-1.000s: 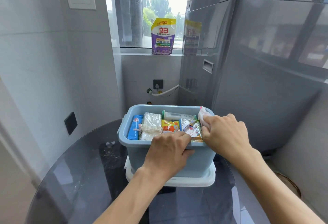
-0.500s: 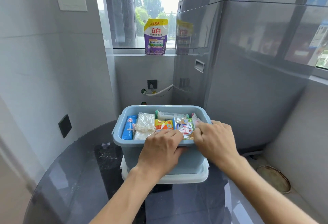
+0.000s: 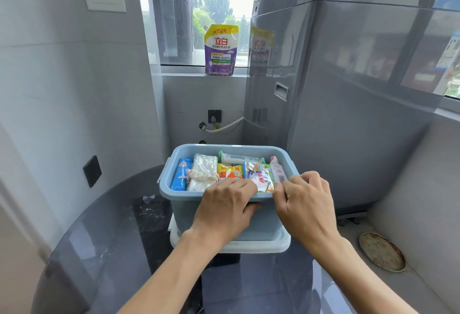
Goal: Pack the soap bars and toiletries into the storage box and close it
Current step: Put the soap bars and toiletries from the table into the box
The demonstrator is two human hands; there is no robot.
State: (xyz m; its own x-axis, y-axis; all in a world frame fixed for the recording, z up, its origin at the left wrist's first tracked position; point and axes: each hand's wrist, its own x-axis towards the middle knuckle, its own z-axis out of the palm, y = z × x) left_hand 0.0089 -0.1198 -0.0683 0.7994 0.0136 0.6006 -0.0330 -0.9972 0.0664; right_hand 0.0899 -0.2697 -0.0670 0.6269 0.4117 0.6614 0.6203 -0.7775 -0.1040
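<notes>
Left hand point(image 3: 225, 208) is clamped on the near rim of the blue storage box point(image 3: 171, 190): fingers are curled over the rim into the box, thumb is pressed against the near outer wall. Right hand point(image 3: 307, 204) is set just to its right, fingers curled at the rim, fingertips pinching the near edge of a white and pink packet point(image 3: 278, 173) at the box's right end. Packed upright in a row inside the box, left to right: blue pack point(image 3: 181, 174), white wrapped bundle point(image 3: 202, 174), yellow-orange soap bar point(image 3: 230, 170), glossy sachet point(image 3: 261, 178). The box is open on top and seated on a white lid point(image 3: 281, 245) on the dark glass table point(image 3: 112, 251). A purple detergent pouch point(image 3: 221, 50) is seen on the far windowsill.
</notes>
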